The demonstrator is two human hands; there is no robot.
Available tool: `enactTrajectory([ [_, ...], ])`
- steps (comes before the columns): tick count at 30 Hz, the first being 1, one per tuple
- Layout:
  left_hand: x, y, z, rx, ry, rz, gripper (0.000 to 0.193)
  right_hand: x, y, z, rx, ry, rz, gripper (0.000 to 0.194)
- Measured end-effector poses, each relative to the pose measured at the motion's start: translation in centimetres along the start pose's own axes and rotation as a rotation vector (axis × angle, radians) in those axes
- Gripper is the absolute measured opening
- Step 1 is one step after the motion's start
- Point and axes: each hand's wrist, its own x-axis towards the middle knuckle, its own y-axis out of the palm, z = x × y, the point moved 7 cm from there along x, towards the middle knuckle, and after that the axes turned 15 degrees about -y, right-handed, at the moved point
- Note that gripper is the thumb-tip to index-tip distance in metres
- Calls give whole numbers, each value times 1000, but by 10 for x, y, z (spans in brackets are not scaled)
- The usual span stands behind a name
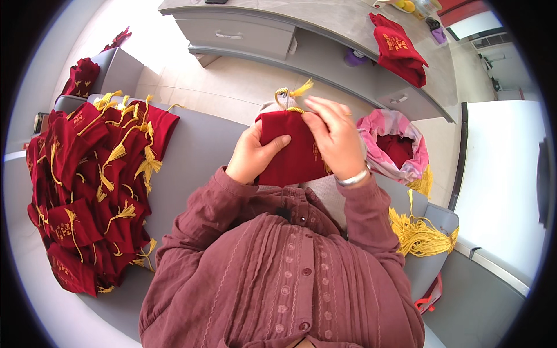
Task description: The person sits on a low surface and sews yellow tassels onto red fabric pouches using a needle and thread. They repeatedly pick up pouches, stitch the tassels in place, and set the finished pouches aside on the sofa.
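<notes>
A dark red cloth pouch [287, 152] with gold printing is held in front of me over my lap. My left hand [256, 152] grips its left side, with the thumb lying flat across the front. At the top right edge, my right hand [333, 135] pinches the cloth between thumb and fingers. A yellow cord [296, 109] shows along the pouch's top edge. Just beyond it a thin metal threading tool [286, 101] stands up, with a looped yellow cord tassel [303, 88] at its end. My right fingers hide part of the edge.
To my left, a heap of red pouches with yellow tassels [98, 195] covers the grey seat [196, 143]. A bundle of yellow cords [422, 232] lies at my right. Beside it stands a pink bag [370, 130] holding red cloth. More red pouches [398, 48] rest on the counter [330, 21].
</notes>
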Motion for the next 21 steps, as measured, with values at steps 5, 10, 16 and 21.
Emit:
enactTrajectory([
  [5,9,-11,-4,-121,11,-37,30,-45,2,16,174,192,322,26],
  [10,16,-10,-2,-126,33,-56,30,-93,44,31,364,391,480,27],
  [16,19,-17,-4,-129,54,-124,28,-104,48,32,412,419,440,23],
  [21,23,-25,-10,-135,135,-182,29,-102,41,35,316,277,407,20],
])
